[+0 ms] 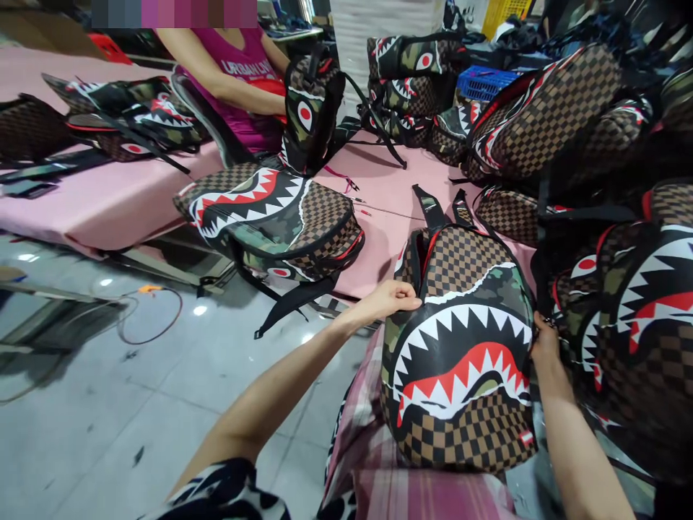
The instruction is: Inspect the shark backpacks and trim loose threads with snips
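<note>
A backpack (pixel 460 347) with brown checks, camouflage and a toothy shark mouth stands upright on my lap, its front toward me. My left hand (pixel 399 297) is closed at its upper left edge, beside the partly open zip with red trim. On the opposite side, my right hand (pixel 546 338) is closed round the right edge, its fingertips partly hidden. Two straps (pixel 430 208) rise behind the bag onto the pink table. A plaid cloth (pixel 373 419) covers my lap beneath it.
Another shark backpack (pixel 271 217) lies at the near table edge, its strap hanging down. Across the pink table (pixel 401 191), a person in a magenta top (pixel 243 79) handles a backpack (pixel 311 108). More backpacks (pixel 552 108) are piled at the right and back, near a blue crate (pixel 484 83).
</note>
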`<state>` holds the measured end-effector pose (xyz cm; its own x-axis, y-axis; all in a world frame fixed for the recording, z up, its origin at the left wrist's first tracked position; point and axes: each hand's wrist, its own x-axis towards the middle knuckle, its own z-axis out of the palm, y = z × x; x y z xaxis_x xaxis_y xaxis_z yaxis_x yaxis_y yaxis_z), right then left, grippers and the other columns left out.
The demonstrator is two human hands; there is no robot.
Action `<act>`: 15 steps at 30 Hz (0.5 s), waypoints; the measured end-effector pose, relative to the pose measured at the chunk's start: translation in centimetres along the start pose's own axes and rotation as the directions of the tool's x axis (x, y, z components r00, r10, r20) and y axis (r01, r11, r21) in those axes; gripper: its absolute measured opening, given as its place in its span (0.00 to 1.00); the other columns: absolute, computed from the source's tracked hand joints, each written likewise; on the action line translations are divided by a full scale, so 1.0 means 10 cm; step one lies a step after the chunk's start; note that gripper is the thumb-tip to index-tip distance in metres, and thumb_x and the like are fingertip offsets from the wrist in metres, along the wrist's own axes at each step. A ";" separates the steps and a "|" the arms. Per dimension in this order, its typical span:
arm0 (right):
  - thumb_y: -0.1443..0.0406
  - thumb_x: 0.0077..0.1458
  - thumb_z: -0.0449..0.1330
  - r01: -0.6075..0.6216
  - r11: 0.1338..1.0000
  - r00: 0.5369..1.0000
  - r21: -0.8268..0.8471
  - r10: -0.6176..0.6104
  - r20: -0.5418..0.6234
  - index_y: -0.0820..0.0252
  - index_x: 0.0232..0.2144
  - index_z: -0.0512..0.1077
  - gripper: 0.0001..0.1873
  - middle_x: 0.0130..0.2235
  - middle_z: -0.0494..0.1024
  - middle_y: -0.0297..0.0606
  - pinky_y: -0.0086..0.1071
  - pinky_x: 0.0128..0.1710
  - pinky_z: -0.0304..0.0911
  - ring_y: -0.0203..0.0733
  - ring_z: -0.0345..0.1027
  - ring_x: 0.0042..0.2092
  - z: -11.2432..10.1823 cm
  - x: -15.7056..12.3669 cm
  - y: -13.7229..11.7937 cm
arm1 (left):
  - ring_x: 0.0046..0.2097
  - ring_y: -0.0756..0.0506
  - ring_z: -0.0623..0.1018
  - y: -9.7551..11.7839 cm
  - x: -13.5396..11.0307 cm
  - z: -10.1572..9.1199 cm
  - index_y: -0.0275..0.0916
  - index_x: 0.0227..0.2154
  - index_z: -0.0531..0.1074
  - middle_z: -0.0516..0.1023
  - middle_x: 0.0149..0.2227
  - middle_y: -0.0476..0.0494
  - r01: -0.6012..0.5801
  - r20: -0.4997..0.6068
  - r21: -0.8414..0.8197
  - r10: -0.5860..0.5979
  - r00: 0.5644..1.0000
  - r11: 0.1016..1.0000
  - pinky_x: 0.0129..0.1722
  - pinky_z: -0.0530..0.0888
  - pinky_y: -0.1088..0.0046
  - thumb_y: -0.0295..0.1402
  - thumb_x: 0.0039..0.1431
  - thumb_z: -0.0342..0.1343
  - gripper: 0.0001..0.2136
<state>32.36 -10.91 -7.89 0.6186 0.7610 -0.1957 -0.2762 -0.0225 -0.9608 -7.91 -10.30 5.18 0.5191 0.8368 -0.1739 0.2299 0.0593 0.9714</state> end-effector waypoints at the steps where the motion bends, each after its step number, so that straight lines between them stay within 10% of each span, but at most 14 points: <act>1: 0.59 0.31 0.70 -0.010 1.000 1.000 0.010 0.010 -0.015 0.61 0.21 0.66 0.18 0.20 0.69 0.24 0.30 0.25 0.64 0.33 0.65 0.23 -0.01 -0.01 0.02 | 0.25 0.54 0.60 0.05 -0.06 0.03 0.36 0.22 0.62 0.60 0.22 0.54 -0.029 -0.025 0.013 0.030 0.999 0.999 0.24 0.56 0.78 0.41 0.51 0.55 0.13; 6: 0.60 0.30 0.70 -0.040 0.998 0.997 0.044 0.043 -0.060 0.61 0.23 0.67 0.19 0.22 0.70 0.25 0.29 0.26 0.62 0.32 0.65 0.24 -0.07 -0.04 0.08 | 0.27 0.54 0.63 0.30 -0.22 0.14 0.40 0.41 0.63 0.62 0.25 0.56 -0.145 -0.123 0.157 0.165 0.979 0.977 0.28 0.61 0.79 0.34 0.50 0.57 0.16; 15: 0.60 0.33 0.68 -0.005 0.999 0.992 0.054 0.012 -0.128 0.60 0.23 0.66 0.16 0.24 0.69 0.25 0.31 0.31 0.63 0.33 0.65 0.27 -0.13 0.04 0.17 | 0.24 0.51 0.67 0.20 0.01 -0.08 0.39 0.51 0.65 0.68 0.20 0.56 0.083 -0.155 0.366 -0.027 0.988 0.927 0.24 0.60 0.78 0.45 0.55 0.52 0.23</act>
<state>33.14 -11.50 -9.83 0.7043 0.6713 -0.2308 -0.3186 0.0083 -0.9479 -8.03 -9.67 7.27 0.3790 0.9091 -0.1732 0.5573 -0.0747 0.8270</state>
